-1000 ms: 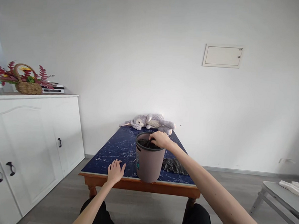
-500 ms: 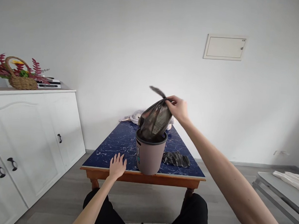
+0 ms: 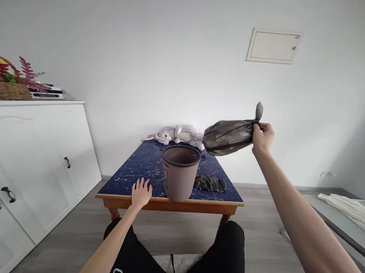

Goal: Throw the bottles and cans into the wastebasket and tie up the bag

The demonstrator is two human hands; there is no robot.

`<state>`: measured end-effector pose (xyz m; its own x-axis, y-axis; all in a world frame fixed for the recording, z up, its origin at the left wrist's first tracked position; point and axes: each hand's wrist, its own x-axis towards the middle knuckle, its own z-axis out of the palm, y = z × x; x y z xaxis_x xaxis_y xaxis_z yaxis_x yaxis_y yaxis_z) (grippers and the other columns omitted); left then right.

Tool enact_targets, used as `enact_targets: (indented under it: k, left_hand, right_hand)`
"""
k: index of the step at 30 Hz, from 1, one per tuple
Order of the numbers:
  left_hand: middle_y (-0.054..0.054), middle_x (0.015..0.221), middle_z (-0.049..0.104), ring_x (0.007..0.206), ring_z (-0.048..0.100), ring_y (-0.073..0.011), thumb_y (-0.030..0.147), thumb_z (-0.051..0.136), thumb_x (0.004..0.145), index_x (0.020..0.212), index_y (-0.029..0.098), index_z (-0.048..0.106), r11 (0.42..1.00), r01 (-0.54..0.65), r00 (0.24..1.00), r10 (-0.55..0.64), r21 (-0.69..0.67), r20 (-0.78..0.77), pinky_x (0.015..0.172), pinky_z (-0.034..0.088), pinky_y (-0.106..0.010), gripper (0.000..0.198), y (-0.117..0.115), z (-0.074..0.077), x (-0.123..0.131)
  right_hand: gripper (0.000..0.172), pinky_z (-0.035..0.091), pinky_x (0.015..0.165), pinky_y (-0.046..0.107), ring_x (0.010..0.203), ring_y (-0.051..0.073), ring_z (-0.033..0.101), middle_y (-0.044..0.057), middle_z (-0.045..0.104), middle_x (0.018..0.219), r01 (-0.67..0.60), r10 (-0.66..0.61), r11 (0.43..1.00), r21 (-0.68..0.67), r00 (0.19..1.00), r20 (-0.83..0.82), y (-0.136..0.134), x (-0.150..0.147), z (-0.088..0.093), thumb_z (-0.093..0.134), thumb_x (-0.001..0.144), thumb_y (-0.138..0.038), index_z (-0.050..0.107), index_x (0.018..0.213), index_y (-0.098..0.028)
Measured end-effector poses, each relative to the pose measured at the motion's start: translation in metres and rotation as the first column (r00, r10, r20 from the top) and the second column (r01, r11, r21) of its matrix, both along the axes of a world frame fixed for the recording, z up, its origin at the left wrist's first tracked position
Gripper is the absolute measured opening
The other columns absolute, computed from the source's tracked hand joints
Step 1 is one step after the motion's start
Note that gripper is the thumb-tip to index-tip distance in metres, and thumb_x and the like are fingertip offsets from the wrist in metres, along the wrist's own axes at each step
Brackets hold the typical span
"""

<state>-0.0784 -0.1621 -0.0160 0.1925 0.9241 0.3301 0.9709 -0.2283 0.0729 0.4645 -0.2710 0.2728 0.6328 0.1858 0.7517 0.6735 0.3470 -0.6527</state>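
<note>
My right hand (image 3: 262, 137) is closed around the knotted neck of a filled black garbage bag (image 3: 228, 137). The bag swings out sideways in the air, above and to the right of the trash can (image 3: 180, 179). The can is mauve with a dark rim, stands upright at the table's front edge, and no bag shows inside it. My left hand (image 3: 141, 193) lies flat on the front of the table with its fingers spread, left of the can and apart from it. A crumpled black plastic bag (image 3: 210, 183) rests on the table just right of the can.
The blue marble-patterned table (image 3: 128, 166) carries a plush rabbit (image 3: 178, 134) at its far edge, against the wall. A white cabinet (image 3: 43, 157) with a flower basket (image 3: 10, 90) on top stands at the left. On the right is a glass-topped table (image 3: 328, 207) with white cloth (image 3: 348, 208).
My right hand has lifted the garbage bag out of the trash can and carried it to the right. My left hand stays on the table. The view has shifted slightly.
</note>
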Motion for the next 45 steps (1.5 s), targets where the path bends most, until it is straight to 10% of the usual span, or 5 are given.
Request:
enact_targets:
  k: [17, 45]
  left_hand:
    - [-0.016, 0.167, 0.048, 0.159, 0.037, -0.0368, 0.044, 0.027, 0.109, 0.157, 0.017, 0.057, 0.998, 0.002, 1.000, 0.000, 0.065, -0.018, 0.128, 0.029, -0.056, 0.062, -0.003, -0.001, 0.004]
    - [-0.013, 0.161, 0.056, 0.154, 0.045, -0.0364, 0.038, 0.031, 0.106, 0.149, 0.015, 0.066, 0.982, -0.022, 0.999, 0.017, 0.190, 0.030, 0.128, 0.032, -0.054, 0.060, -0.018, 0.003, 0.006]
  right_hand:
    - [0.032, 0.058, 0.096, 0.046, 0.106, 0.023, 0.070, 0.008, 0.071, 0.120, 0.148, -0.196, 0.908, -0.392, 0.977, -0.087, 0.028, -0.025, -0.142, 0.067, 0.104, -0.043, 0.069, 0.121, -0.016]
    - [0.035, 0.059, 0.098, 0.048, 0.113, 0.025, 0.069, 0.010, 0.069, 0.129, 0.048, -0.061, 0.884, -0.466, 0.998, -0.012, 0.078, -0.053, -0.185, 0.069, 0.103, -0.040, 0.067, 0.129, -0.017]
